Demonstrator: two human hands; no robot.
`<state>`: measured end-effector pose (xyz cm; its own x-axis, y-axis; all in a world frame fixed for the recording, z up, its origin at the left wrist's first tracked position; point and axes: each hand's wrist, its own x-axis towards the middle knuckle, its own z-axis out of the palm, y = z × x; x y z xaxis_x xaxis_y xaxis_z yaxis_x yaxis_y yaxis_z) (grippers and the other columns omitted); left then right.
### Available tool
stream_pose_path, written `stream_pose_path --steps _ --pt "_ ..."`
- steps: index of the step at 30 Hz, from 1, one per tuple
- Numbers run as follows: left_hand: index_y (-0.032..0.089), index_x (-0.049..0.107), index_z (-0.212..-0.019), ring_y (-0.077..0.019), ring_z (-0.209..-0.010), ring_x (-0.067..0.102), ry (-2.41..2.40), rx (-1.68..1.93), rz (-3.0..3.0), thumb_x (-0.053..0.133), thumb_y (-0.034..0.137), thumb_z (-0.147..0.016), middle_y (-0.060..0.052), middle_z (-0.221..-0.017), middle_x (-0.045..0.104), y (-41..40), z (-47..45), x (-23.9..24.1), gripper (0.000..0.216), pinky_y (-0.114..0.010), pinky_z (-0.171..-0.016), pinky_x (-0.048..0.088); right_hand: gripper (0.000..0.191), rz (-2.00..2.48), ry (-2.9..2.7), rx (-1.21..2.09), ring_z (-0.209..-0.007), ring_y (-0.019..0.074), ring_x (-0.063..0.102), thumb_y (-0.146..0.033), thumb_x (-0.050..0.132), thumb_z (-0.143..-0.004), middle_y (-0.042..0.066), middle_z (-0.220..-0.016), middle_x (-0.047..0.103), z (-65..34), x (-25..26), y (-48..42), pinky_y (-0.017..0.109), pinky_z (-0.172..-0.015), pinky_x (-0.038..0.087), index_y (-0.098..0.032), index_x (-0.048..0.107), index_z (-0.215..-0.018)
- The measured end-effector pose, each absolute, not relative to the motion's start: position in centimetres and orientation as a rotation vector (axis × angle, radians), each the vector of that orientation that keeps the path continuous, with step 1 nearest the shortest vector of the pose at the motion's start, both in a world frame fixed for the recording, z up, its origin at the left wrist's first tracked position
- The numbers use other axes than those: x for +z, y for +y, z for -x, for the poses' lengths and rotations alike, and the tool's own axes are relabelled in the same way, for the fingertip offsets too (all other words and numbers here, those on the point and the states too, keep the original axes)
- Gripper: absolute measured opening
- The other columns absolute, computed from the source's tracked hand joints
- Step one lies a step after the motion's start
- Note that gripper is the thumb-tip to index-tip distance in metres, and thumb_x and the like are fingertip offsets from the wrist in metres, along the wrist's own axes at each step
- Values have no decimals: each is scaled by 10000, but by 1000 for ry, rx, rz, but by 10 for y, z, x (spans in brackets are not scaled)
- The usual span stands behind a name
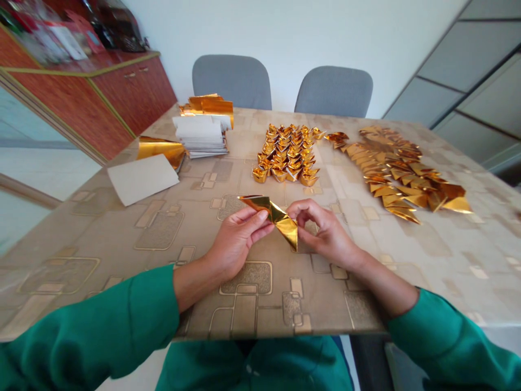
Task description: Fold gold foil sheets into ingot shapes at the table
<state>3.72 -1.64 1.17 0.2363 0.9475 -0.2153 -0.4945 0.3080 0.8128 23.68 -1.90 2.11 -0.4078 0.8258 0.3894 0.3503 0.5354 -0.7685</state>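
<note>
Above the near part of the table, a folded piece of gold foil paper (275,213) stretches slantwise between my two hands. My left hand (240,239) pinches its left half, thumb on top and fingers beneath. At the other end, my right hand (321,228) has its thumb and bent fingers closed at the paper's right edge. The piece has pointed ends and a crease near its middle. Just beyond it stand several finished gold paper ingots (287,155) in tight rows.
A stack of white-backed sheets (201,136) stands at the back left, near a loose white sheet (143,179) and gold foil sheets (160,151). Many flat folded gold pieces (391,168) overlap at the right. Two grey chairs (232,81) stand behind the patterned table (163,293).
</note>
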Motion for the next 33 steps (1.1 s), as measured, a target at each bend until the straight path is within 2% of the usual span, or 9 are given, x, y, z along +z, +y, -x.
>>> stream_pose_path --steps 4,9,13,18,22,27,33 --pt "171 739 -837 -119 -829 679 808 1108 -655 833 247 -706 -9 -914 736 -15 -37 12 178 -286 -869 555 314 874 -2094 699 -752 138 578 -93 582 -859 18 -971 636 -241 21 -18 296 -695 499 -259 567 -1126" --pt "157 715 -767 -92 -743 654 830 1123 -594 836 200 -686 18 -795 696 -14 -37 13 152 -256 -808 561 141 809 -2217 667 -906 176 629 -195 592 -925 51 -990 644 -247 24 -15 329 -782 511 -256 680 -1017" --pt "153 706 -753 -86 -728 650 833 1124 -591 839 197 -680 26 -779 685 -14 -36 15 158 -242 -787 559 141 802 -2182 658 -874 171 653 -199 604 -924 43 -951 677 -248 27 -13 329 -764 521 -261 707 -997" --pt "162 703 -803 -123 -784 683 863 1069 -638 822 249 -716 2 -836 718 -16 -35 17 171 -303 -853 557 158 753 -2199 632 -881 168 656 -191 620 -918 48 -943 690 -250 25 -10 325 -761 529 -253 714 -1029" --pt "154 706 -838 -128 -760 683 897 1055 -669 826 249 -707 -13 -849 726 -17 -35 18 202 -293 -790 574 170 745 -2253 619 -910 168 649 -196 636 -912 46 -963 696 -252 25 -10 325 -778 530 -270 738 -1026" --pt "152 694 -813 -117 -727 679 912 1097 -686 843 265 -684 9 -801 707 -17 -36 19 227 -282 -763 584 242 704 -2276 688 -984 174 641 -239 665 -900 75 -1054 681 -252 27 -11 330 -839 525 -244 711 -1137" --pt "149 699 -836 -146 -776 693 871 1026 -740 821 323 -723 -12 -829 715 -20 -37 16 240 -341 -819 588 126 768 -2161 716 -873 156 656 -233 610 -936 62 -955 687 -244 24 -12 300 -778 524 -215 725 -983"
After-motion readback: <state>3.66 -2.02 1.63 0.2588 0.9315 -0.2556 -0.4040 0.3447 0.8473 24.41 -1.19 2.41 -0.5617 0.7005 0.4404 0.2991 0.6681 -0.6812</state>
